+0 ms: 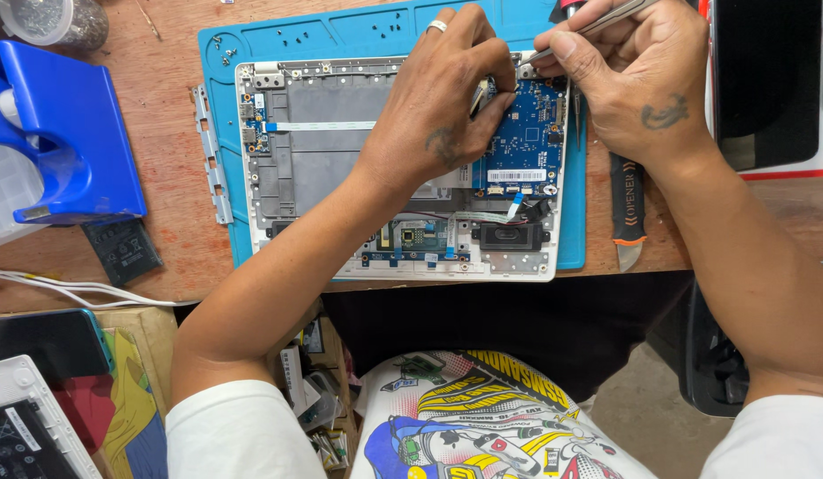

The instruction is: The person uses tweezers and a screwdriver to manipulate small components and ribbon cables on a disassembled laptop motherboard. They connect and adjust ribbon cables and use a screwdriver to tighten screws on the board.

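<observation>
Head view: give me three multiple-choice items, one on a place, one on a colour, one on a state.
1. Where does the opened laptop base lie?
A. on the blue mat
B. on the person's lap
C. inside the blue holder

2. What colour is the circuit board by the hands?
A. green
B. blue
C. red

3. What does the right hand hold?
A. nothing
B. a cup
C. metal tweezers

Key: 1 A, the mat's edge shows around the base. 2 B, the board is blue. 3 C, the fingers pinch the tweezers, while the left hand rests on the board.
</observation>
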